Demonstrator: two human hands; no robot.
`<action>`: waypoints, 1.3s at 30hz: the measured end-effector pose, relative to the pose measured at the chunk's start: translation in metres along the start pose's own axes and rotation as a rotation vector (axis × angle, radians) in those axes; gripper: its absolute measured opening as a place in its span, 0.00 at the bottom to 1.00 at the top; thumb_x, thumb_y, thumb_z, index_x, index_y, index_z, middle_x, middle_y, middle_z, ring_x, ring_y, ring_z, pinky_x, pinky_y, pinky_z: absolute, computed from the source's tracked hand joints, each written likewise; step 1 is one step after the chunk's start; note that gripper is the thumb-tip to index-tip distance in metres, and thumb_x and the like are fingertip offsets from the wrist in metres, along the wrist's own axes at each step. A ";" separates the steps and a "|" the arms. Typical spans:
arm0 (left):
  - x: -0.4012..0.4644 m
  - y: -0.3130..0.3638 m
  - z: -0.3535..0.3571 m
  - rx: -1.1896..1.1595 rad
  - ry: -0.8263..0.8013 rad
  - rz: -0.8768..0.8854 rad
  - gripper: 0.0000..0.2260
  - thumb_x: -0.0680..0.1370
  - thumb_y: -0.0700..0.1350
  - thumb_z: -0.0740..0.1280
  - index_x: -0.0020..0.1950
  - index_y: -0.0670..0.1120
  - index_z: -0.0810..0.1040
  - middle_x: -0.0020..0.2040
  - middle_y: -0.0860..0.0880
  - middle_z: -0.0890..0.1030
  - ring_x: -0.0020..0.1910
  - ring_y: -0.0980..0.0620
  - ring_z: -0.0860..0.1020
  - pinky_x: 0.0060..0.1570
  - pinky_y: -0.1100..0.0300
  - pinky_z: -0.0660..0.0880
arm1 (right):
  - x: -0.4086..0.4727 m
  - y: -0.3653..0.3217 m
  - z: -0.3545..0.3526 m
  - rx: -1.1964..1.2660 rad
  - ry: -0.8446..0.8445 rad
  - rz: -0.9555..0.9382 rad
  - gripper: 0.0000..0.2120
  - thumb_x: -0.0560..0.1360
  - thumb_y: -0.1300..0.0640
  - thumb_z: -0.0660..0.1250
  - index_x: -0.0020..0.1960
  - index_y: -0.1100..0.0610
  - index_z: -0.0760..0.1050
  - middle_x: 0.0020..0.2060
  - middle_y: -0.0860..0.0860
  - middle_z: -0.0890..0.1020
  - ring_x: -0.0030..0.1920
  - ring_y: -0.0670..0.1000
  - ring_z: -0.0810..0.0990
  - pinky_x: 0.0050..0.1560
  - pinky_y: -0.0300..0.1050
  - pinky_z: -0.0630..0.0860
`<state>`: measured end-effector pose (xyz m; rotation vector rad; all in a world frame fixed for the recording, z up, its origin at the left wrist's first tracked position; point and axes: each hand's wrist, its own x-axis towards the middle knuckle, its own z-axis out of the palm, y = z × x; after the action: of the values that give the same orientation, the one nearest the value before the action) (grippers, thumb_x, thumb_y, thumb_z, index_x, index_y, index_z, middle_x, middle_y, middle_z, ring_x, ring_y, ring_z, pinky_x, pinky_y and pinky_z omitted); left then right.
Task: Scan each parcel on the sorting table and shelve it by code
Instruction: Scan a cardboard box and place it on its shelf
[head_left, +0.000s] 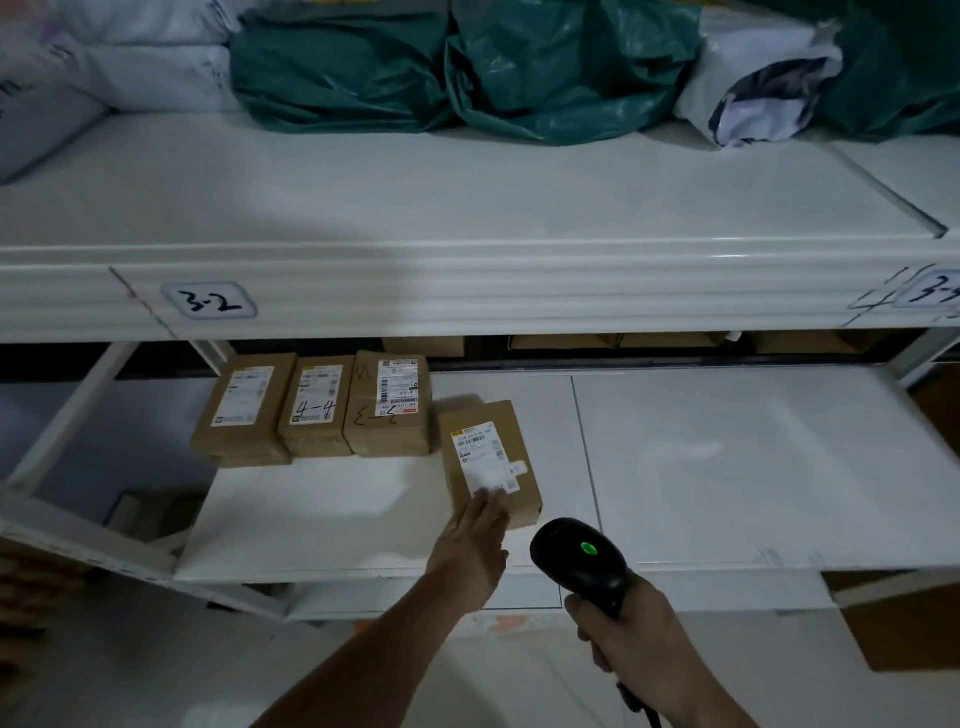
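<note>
Below: label 3-2 (210, 301), lower shelf (727, 467)
Left hand (475, 551): flat fingers on brown parcel (488, 462)
Right hand (631, 642): grips black scanner (579, 558), green light on

Lower shelf (727, 467) lies open right of the parcel (488, 457); three boxes (311, 405) crowd its left.

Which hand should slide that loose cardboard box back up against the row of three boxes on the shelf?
Left. The left hand already rests flat on the loose brown cardboard box, right of the row of three brown boxes. The right hand grips the black handheld scanner.
</note>
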<state>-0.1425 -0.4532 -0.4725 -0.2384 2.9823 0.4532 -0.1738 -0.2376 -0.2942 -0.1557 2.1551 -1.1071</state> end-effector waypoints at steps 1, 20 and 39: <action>0.007 -0.005 -0.003 0.024 0.001 -0.014 0.26 0.85 0.50 0.61 0.82 0.43 0.62 0.86 0.45 0.49 0.85 0.42 0.47 0.82 0.51 0.47 | -0.001 0.000 0.003 0.012 0.004 0.004 0.03 0.74 0.60 0.70 0.44 0.54 0.77 0.28 0.52 0.82 0.23 0.47 0.76 0.27 0.36 0.72; 0.107 0.037 -0.068 0.072 -0.216 0.065 0.27 0.85 0.51 0.60 0.82 0.45 0.61 0.86 0.47 0.46 0.84 0.43 0.44 0.82 0.46 0.48 | -0.049 0.019 -0.030 0.242 0.304 0.148 0.05 0.73 0.62 0.69 0.39 0.61 0.77 0.24 0.52 0.78 0.22 0.48 0.72 0.23 0.37 0.68; 0.112 0.501 -0.069 0.112 -0.316 0.652 0.29 0.84 0.62 0.60 0.83 0.54 0.61 0.84 0.49 0.60 0.81 0.45 0.61 0.79 0.46 0.59 | -0.224 0.172 -0.296 0.390 0.851 0.222 0.04 0.74 0.60 0.69 0.45 0.61 0.77 0.28 0.53 0.80 0.24 0.49 0.75 0.25 0.39 0.71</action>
<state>-0.3444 -0.0173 -0.2798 0.7608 2.6903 0.3314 -0.1591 0.1578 -0.1896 0.8528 2.4924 -1.6129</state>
